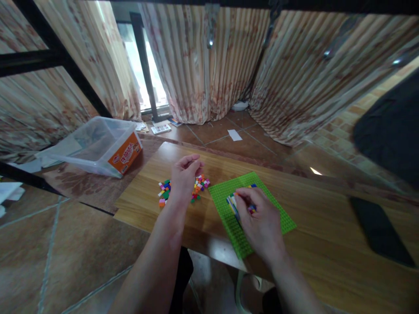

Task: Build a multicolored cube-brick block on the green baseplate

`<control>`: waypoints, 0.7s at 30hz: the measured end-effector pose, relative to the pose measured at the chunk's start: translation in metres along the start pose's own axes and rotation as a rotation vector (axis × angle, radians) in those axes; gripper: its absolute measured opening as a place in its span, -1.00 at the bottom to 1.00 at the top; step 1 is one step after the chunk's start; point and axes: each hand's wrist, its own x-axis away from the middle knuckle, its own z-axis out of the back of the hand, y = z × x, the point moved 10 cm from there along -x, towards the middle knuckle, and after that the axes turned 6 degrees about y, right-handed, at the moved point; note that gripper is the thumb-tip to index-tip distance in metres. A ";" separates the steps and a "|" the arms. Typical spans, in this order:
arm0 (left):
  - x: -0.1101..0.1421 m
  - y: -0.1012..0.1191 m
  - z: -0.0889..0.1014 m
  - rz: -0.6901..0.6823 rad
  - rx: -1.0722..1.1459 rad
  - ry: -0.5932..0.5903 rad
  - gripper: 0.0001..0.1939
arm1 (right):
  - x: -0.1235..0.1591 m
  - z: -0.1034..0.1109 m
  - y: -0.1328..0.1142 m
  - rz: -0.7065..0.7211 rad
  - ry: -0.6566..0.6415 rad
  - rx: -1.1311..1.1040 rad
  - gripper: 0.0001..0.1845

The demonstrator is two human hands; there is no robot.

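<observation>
A green studded baseplate (225, 218) lies on the wooden table, with several coloured toy bricks (231, 205) built up on its middle. My right hand (258, 213) is over these bricks, its thumb and fingers pinched on a small brick at the fingertips; a bit of orange shows there. Part of the build is hidden under that hand. To the left, a loose pile of small multicoloured bricks (200, 185) is spread on the table. My left hand (185, 176) hovers above the pile with fingers curled and thumb against them; whatever it may hold is hidden.
A clear plastic bin (94, 148) with an orange label stands on the mat beyond the table's left end. At the right of the wooden table (314, 226) lies a dark phone-like slab (379, 231). Papers (234, 135) lie on the tiled floor before striped curtains (229, 65).
</observation>
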 end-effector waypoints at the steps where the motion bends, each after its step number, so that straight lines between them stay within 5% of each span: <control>1: 0.001 0.000 -0.001 0.001 -0.005 -0.003 -0.75 | -0.002 0.010 0.009 -0.015 0.034 0.013 -0.80; 7: 0.004 -0.003 -0.008 0.007 0.004 -0.026 -0.74 | -0.002 0.047 0.050 -0.069 0.144 0.086 -0.76; 21: 0.007 -0.005 -0.015 0.027 -0.007 -0.038 -0.75 | 0.001 0.033 0.075 -0.179 0.111 0.042 -0.75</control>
